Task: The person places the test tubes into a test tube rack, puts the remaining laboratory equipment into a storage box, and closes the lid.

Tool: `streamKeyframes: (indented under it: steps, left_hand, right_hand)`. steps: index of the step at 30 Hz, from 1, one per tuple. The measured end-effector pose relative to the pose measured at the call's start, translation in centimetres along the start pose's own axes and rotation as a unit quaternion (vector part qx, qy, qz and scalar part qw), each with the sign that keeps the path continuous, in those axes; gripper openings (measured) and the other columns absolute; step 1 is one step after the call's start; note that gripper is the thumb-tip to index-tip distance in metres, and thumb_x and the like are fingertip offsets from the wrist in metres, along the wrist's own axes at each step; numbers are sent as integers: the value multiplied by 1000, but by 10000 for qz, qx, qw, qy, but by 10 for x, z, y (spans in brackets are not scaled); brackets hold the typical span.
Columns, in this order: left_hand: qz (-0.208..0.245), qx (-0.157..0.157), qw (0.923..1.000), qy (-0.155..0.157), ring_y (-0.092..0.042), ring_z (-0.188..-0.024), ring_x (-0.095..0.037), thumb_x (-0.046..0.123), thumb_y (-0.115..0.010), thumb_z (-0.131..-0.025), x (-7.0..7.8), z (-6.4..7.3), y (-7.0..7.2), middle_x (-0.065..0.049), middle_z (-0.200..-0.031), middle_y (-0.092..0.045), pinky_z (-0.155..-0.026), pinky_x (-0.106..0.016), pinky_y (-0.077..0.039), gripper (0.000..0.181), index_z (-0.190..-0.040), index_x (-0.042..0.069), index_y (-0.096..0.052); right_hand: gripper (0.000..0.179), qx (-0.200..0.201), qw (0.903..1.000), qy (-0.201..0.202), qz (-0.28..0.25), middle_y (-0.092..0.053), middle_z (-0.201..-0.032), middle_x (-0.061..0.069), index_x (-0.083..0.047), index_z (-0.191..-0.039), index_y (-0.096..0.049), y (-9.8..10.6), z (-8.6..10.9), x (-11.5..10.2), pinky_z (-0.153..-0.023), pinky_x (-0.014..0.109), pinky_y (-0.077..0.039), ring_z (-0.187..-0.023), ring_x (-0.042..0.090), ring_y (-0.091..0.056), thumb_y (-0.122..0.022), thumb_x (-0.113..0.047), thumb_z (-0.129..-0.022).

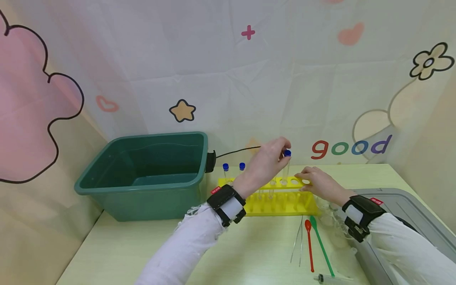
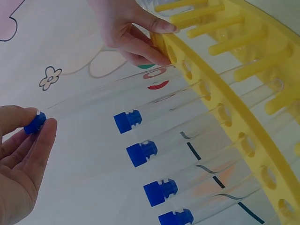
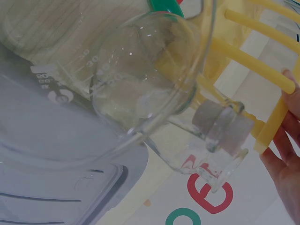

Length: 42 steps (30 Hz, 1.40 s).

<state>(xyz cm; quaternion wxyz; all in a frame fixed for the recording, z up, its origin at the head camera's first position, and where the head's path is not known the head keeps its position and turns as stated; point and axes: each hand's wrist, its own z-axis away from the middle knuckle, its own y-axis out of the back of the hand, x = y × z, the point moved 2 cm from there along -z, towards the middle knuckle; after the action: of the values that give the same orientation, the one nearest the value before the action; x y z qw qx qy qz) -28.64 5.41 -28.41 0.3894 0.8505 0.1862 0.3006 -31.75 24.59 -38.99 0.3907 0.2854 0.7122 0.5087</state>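
My left hand (image 1: pixel 265 160) pinches the blue cap (image 2: pixel 35 123) of a clear test tube (image 2: pixel 98 92) between thumb and fingers. That tube stands upright above the right part of a yellow test tube rack (image 1: pixel 310 206), its lower end at the rack's top bar. How deep it sits in the hole I cannot tell. My right hand (image 1: pixel 323 185) grips the right end of the rack's top bar, thumb on the near side. Several other blue-capped tubes (image 2: pixel 142 153) stand in the rack; the left forearm hides some of them in the head view.
A green bin (image 1: pixel 142 202) stands at left. Tweezers (image 1: pixel 300 241), a red spoon (image 1: pixel 309 241), a green spoon (image 1: pixel 322 245) and a syringe (image 1: pixel 329 279) lie in front of the rack. Clear glassware, including a stoppered flask (image 3: pixel 173 145), stands beside a grey tray (image 1: pixel 392 198) at right.
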Motion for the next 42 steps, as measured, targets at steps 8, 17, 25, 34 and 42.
streamKeyframes:
  steps: [8,17,25,34,42]
  left_hand:
    - [-381,-194,9990,165,-51,-70,-8,12,-62,-85,-8,-6,-13,-3,-89,-57,-58,-8,-37,23,-105,4,-53]
    - [-1239,-578,9902,272,-51,-71,-9,20,-63,-85,-12,-16,-26,3,-83,-59,-62,-12,-38,15,-96,10,-59]
    - [-1789,-790,9792,539,-49,-74,-11,25,-64,-84,-16,-18,-34,7,-82,-61,-67,-21,-36,15,-94,15,-64]
    - [-1697,-1016,9770,798,-46,-77,-11,26,-64,-84,-23,-14,-40,9,-78,-57,-73,-26,-32,13,-93,17,-62]
    - [-1574,-1032,9788,811,-46,-80,-12,26,-64,-84,-26,-13,-42,9,-78,-57,-70,-27,-30,15,-96,17,-62]
  right_hand:
    - [39,18,10000,18,20,-55,-90,9,3,-108,-63,0,0,0,-72,37,-46,-80,26,-49,-74,-1,-70]
    - [39,48,9999,82,42,-55,-89,8,3,-107,-64,-2,0,1,-71,36,-46,-79,25,-49,-74,-1,-70]
    - [39,64,10000,40,38,-54,-89,8,3,-108,-64,-1,0,0,-71,36,-46,-80,26,-49,-74,0,-70]
    - [39,34,10000,2,28,-54,-88,7,3,-108,-63,-2,0,-2,-70,35,-46,-80,25,-48,-74,0,-70]
    - [39,37,10000,4,31,-54,-88,7,4,-108,-63,1,1,-4,-71,35,-46,-80,25,-48,-73,0,-71]
